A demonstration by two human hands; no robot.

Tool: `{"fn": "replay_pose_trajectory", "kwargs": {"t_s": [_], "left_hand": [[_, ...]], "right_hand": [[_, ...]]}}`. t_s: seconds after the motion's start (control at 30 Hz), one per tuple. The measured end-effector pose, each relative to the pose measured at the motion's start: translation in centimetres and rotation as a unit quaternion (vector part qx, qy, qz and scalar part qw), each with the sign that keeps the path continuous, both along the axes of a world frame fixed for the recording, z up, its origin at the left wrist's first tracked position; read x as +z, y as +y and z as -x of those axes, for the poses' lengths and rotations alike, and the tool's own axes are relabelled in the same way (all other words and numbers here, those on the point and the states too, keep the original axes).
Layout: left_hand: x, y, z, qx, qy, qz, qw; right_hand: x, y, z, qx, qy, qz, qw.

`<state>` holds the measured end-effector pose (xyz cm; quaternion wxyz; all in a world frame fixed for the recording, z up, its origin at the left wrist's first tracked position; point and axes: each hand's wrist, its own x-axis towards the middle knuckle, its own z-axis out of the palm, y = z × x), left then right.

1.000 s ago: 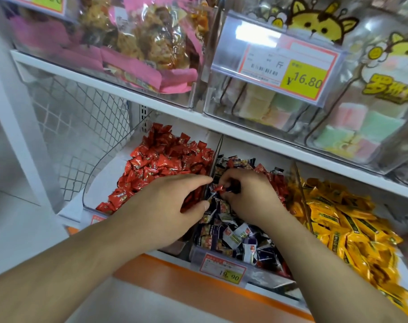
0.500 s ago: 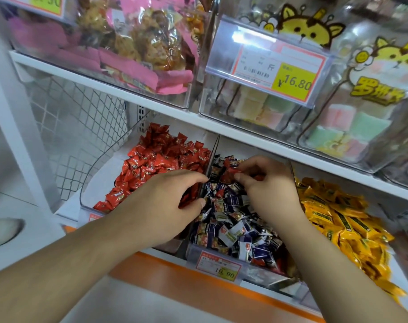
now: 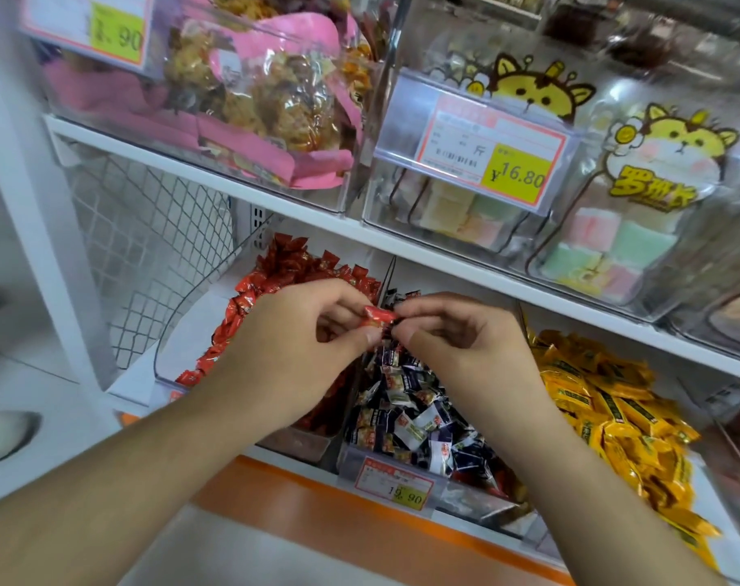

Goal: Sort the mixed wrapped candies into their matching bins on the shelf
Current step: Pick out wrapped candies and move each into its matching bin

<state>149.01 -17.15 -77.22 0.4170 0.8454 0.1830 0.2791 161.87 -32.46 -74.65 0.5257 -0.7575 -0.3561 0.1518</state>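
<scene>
There is one view only, worn on the person's head. It looks forward and down, close to the shelf (image 3: 275, 213), which slants from upper left to right of the frame. Both forearms reach in from the bottom edge toward the frame's centre, bins filling the middle.

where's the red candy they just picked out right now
In the head view the red wrapped candy is pinched between the left hand and right hand, above the divider between the red candy bin and the dark-wrapped candy bin.
</scene>
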Motion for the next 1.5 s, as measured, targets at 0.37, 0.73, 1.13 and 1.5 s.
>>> {"fn": "replay_pose_trajectory", "kwargs": {"t_s": [0.37,0.73,1.13,1.5], "left_hand": [[-1.3,1.6,0.6,-0.026,0.106,-0.137,0.985],[-2.4,1.1,0.2,-0.064,0.114,-0.134,0.982],[-0.4,0.6,0.3,-0.016,0.014,0.038,0.999],[-1.5,1.6,0.4,0.0,0.096,-0.127,0.987]], "right_hand": [[-4.2,1.9,-5.7,-0.042,-0.259,0.231,0.937],[-5.5,2.1,-6.7,-0.101,-0.273,0.195,0.937],[-0.4,1.7,0.0,0.017,0.03,-0.019,0.999],[-5.0,1.9,-5.1,0.019,-0.28,0.27,0.921]]}}
